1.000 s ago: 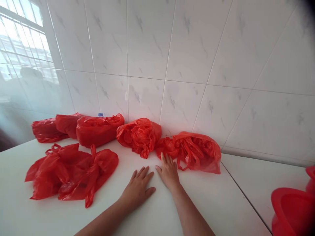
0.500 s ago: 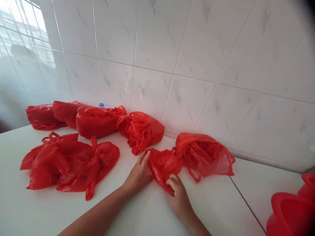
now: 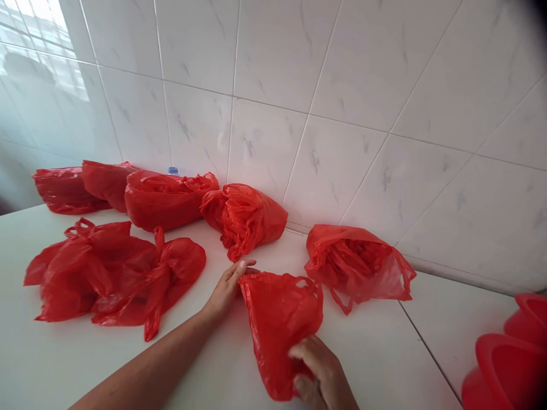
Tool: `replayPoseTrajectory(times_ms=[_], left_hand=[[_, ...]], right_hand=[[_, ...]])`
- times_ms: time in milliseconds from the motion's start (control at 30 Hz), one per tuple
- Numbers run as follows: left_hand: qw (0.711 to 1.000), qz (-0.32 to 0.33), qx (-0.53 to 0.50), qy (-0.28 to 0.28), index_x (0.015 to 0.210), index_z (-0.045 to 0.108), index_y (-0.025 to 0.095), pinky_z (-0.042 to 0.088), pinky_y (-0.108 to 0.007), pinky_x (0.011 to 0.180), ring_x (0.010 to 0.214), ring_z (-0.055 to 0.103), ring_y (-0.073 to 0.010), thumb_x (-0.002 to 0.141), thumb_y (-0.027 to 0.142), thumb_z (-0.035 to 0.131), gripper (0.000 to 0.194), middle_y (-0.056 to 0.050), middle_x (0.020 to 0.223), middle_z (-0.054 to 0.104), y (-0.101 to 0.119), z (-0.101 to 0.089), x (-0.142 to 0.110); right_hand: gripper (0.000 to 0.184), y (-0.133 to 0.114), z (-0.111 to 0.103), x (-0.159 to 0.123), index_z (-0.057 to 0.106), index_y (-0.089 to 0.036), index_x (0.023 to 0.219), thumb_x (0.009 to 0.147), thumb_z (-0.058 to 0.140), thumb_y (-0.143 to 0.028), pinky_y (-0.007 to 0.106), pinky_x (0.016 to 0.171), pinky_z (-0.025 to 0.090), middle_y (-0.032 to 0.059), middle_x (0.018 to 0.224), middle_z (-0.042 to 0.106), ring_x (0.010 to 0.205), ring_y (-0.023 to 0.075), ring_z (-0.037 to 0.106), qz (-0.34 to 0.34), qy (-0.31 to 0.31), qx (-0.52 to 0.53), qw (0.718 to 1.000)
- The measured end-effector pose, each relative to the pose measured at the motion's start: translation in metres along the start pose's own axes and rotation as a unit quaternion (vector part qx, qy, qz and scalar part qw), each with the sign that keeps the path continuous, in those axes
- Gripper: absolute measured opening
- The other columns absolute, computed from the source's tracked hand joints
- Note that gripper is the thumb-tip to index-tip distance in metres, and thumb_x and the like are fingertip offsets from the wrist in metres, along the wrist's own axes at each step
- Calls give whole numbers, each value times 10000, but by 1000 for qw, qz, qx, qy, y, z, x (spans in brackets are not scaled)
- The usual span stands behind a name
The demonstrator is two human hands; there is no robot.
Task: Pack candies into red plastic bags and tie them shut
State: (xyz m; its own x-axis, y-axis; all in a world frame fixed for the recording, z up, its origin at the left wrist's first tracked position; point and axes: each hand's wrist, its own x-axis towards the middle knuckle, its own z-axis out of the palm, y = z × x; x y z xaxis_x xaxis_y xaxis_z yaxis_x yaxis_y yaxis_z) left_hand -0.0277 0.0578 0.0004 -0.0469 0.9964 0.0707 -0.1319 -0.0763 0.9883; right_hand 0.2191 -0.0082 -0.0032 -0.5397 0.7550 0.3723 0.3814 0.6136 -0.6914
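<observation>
The bag (image 3: 280,319), a single red plastic one, lies spread on the white counter (image 3: 376,353) between both hands, near the front edge and apart from the other bags. The right hand (image 3: 318,373) is closed on its lower end, fingers curled into the film. The left hand (image 3: 226,287) is flat and open, fingertips resting at the bag's upper left corner, gripping nothing.

By the look of it, the step in hand is laying this bag out flat. The next move calls for a pull that evens the film, with the handles at the top lined up; the plastic is thin and slippery, so it will likely bunch if tugged from one end only.

Around it, going down in size: a loose heap (image 3: 115,276) of red bags at left, stuffed bags (image 3: 166,196) along the tiled wall, one open stuffed bag (image 3: 356,265) to the right, red basins (image 3: 508,364) at the far right, and a blue cap (image 3: 173,170) behind the row.
</observation>
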Motion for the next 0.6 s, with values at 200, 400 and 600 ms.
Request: replayPoseTrajectory(times_ms=[200,400,600], left_hand=[[962,-147,-129,-190,1243,513,217,473,-279,659,721,646,-177,732,353,722,568,-52,880,686,6,13,-11],[947,-155,-163,-229,1168,590,207,475,-266,665,731,649,-163,626,104,722,567,-59,893,694,9,16,-14],[967,-98,-178,-153,672,589,175,444,-236,584,609,590,-122,650,164,693,107,-2,713,632,9,-4,-3]], right_hand=[[303,13,-9,-1,504,-233,1158,894,431,-361,245,708,489,36,922,613,754,150,597,149,66,-39,986],[582,17,-10,9,318,-242,1369,818,493,-310,274,694,495,0,871,650,769,178,630,288,69,-102,950],[181,31,-31,6,548,-222,873,820,489,-385,254,586,483,7,742,643,613,161,586,279,172,-155,932]])
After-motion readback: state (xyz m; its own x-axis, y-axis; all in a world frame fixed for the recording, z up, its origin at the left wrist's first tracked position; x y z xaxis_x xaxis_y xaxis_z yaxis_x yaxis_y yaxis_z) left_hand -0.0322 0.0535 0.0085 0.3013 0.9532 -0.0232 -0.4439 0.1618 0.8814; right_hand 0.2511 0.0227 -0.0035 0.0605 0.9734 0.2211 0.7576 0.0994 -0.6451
